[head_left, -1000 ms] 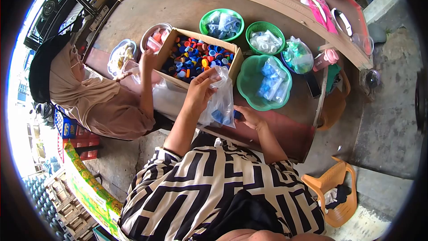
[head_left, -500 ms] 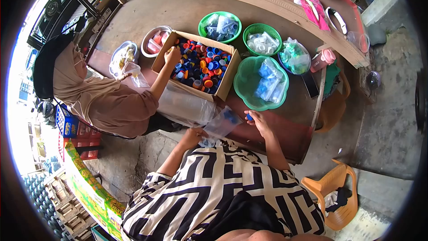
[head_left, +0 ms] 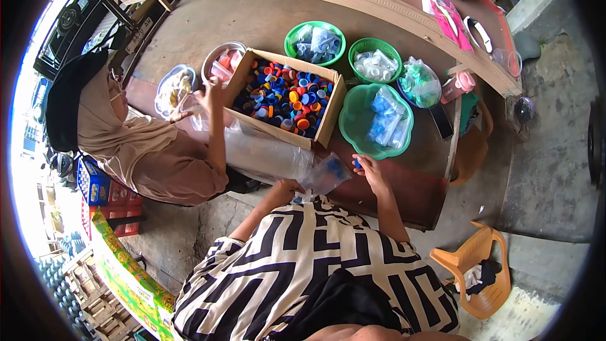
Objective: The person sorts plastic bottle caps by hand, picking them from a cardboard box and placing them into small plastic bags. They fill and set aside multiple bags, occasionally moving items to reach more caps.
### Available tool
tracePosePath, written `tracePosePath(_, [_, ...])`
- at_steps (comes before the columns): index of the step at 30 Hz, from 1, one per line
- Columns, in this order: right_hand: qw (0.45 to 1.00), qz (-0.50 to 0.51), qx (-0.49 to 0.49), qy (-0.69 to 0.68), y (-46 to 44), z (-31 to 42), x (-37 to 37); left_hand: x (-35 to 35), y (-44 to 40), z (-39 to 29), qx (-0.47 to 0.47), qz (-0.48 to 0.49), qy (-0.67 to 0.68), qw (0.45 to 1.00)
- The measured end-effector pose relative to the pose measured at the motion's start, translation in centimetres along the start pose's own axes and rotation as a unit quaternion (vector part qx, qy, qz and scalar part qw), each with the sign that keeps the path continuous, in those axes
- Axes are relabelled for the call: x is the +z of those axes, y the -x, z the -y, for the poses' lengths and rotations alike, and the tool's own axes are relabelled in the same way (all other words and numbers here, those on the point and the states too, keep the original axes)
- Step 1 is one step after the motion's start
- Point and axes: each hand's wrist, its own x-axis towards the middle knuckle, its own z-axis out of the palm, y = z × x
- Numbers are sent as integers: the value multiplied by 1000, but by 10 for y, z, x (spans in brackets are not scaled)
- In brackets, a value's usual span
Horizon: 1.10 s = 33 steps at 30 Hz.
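My left hand [head_left: 286,192] pinches one edge of a clear plastic bag [head_left: 322,179], which lies tilted above my lap. A few blue caps show through the bag's far end. To the right of it, my right hand [head_left: 374,173] holds a blue bottle cap [head_left: 358,163] between thumb and fingers, apart from the bag. Beyond both hands stands a cardboard box [head_left: 278,131] full of loose caps in blue, red, orange and yellow. Close ahead of my right hand is a green scalloped basket [head_left: 352,127] with bags of blue caps inside.
A co-worker [head_left: 158,158] sits at left, hands near a bowl [head_left: 159,102] and a small bag. Green baskets [head_left: 288,50] with bagged items line the table's [head_left: 208,25] middle. A phone [head_left: 441,121] and pink bottle [head_left: 457,87] lie right; an orange chair [head_left: 454,259] stands behind.
The co-worker's hand has left the box of caps and come back to the small bag. My hands keep their grips; the bag's far end has lifted and turned slightly right.
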Motion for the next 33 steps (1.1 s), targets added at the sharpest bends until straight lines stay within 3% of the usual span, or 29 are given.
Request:
tracePosePath(6, [999, -19, -36, -7, 4, 29, 27, -27, -27, -19, 29, -4, 30, 999])
tracePosePath(8, [998, -21, -58, 13, 2, 39, 34, -33, -42, -17, 95, -4, 26, 995])
tracePosePath(11, [997, -29, -77, 13, 3, 57, 48, -41, -59, -25, 114, -25, 52, 992])
tracePosePath(19, [989, -47, -138, 38, 0, 86, 74, -62, -91, -41, 110, 19, 116, 987])
tracePosePath(24, [965, -53, -255, 12, 12, 100, 95, -58, -107, -47, 99, 29, 176, 979])
tracePosePath(26, [961, -71, -265, 36, 24, 114, 106, -59, -111, -49, 115, 39, 186, 975])
tracePosePath(28, [935, -70, -305, 168, 31, 122, 114, -62, -112, -50, 129, 42, 176, 975])
tracePosePath(30, [935, -64, -285, 203, 31, 125, 118, -67, -113, -49, 117, 61, 187, 973])
tracePosePath(32, [871, -33, -334, 359, 29, 129, 121, -70, -112, -49, 118, 60, 207, 969])
tracePosePath(33, [883, -29, -324, 339, 29, 134, 123, -72, -112, -46, 130, 53, 187, 972])
